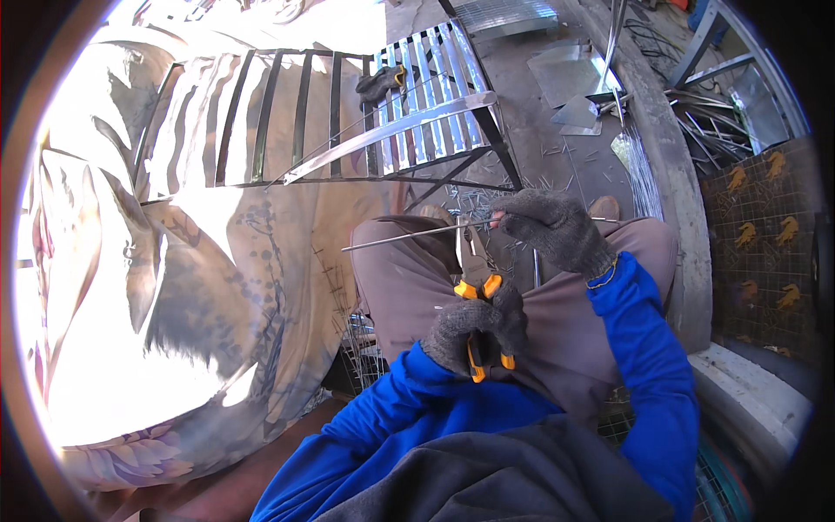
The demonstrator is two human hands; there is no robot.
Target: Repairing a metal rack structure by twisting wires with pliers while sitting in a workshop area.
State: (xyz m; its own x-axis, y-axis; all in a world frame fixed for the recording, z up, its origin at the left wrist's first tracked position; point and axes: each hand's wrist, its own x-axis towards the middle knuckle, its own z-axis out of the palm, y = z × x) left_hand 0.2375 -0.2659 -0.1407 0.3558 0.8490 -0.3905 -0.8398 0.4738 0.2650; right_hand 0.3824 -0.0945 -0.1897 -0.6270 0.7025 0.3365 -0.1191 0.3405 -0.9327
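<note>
My left hand, in a dark grey knit glove, is closed round the orange-and-black handles of a pair of snips in front of my lap. The metal jaws point away from me. My right hand, gloved the same way, pinches a thin metal rod over my knees. To the left the rod reaches out past my left knee, and a short end shows right of the glove. It passes at the tips of the snips' jaws; whether they grip it I cannot tell.
A slatted metal frame lies ahead on a patterned cloth, with a dark glove and a flat metal bar on it. Cut metal pieces litter the floor. Sheet-metal offcuts and a concrete ledge stand at right.
</note>
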